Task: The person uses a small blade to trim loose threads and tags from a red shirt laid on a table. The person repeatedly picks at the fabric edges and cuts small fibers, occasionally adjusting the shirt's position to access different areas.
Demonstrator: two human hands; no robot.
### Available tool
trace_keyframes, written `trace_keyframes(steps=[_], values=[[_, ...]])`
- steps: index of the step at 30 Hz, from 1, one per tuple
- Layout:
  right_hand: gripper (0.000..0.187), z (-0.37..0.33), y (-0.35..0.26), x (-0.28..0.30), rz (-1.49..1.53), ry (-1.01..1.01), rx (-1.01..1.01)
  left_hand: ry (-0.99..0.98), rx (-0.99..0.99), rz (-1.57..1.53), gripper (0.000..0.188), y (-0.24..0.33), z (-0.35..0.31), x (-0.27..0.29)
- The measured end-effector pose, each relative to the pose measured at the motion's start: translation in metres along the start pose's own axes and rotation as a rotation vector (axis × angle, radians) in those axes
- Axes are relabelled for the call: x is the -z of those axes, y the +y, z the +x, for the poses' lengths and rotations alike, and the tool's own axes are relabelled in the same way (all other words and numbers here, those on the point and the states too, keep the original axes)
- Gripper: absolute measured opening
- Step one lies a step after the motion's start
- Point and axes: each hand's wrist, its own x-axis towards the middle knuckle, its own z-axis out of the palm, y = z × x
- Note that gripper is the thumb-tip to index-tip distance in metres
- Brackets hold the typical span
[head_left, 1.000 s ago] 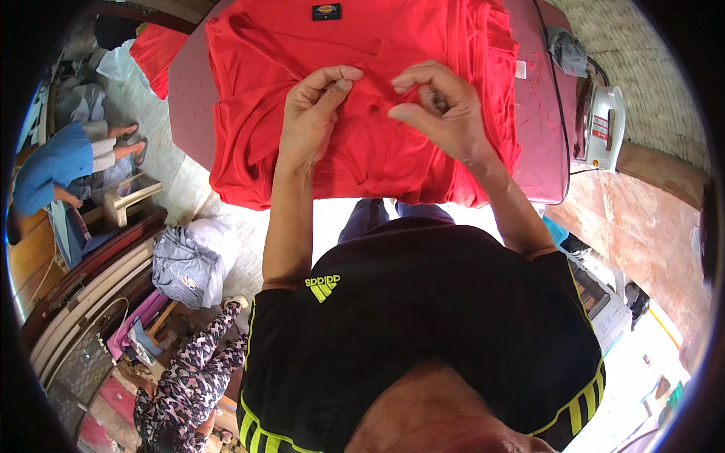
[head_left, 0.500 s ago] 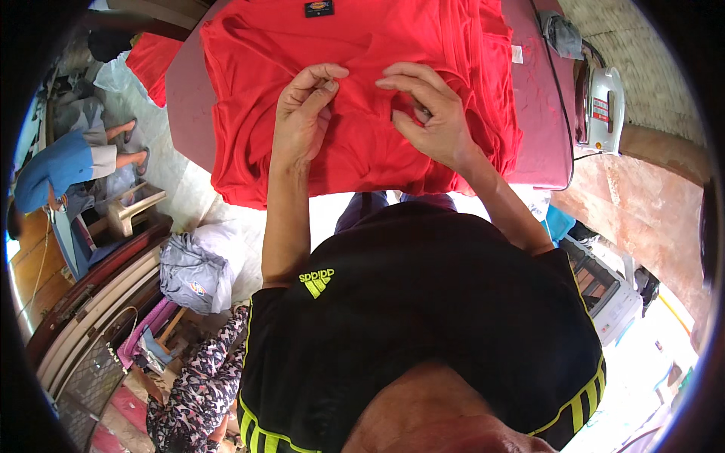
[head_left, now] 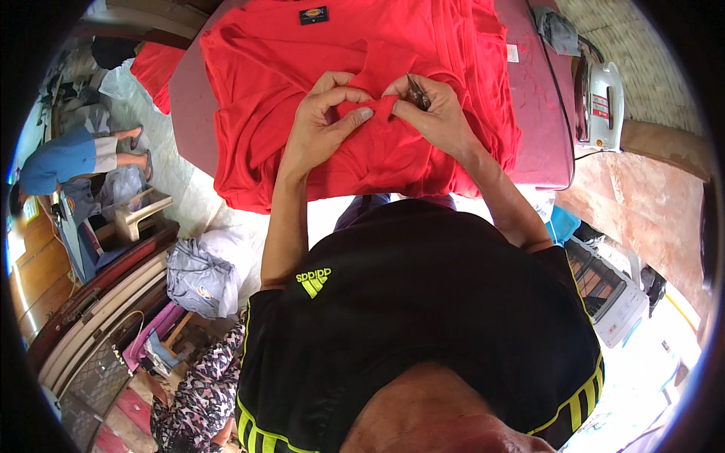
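Note:
Red shirts (head_left: pixel 272 83) lie spread in a loose pile in front of me, with a dark label (head_left: pixel 313 15) near the far edge. My left hand (head_left: pixel 325 127) pinches a raised fold of the red cloth between thumb and forefinger. Just beside it, my right hand (head_left: pixel 438 119) grips the same fold with its fingertips. A small dark tool with a pointed end (head_left: pixel 418 93), perhaps thread snips, is tucked inside the right hand; most of it is hidden by the fingers.
Under the shirts is a dark pink tabletop (head_left: pixel 555 136). An iron (head_left: pixel 604 106) stands on the right, with a black cord along the table's edge. Grey clothing in plastic (head_left: pixel 200 275) sits at left. A person in blue (head_left: pixel 64 158) bends over farther left.
Both hands have come together and now pinch up a fold of the red cloth. The dark tool in my right hand has come into sight. The person in blue has shifted slightly.

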Motion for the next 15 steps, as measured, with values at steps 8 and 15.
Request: trace_keyframes(steps=[8, 15], values=[[0.015, 0.01, -0.02, -0.003, -0.3, -0.009, 0.347, -0.04, 0.064, -0.009, 0.015, 0.005, 0.009, 0.001], [0.011, 0.019, -0.011, -0.005, -0.087, -0.034, 0.082, -0.046, 0.144, -0.013, 0.014, 0.007, 0.014, 0.0]])
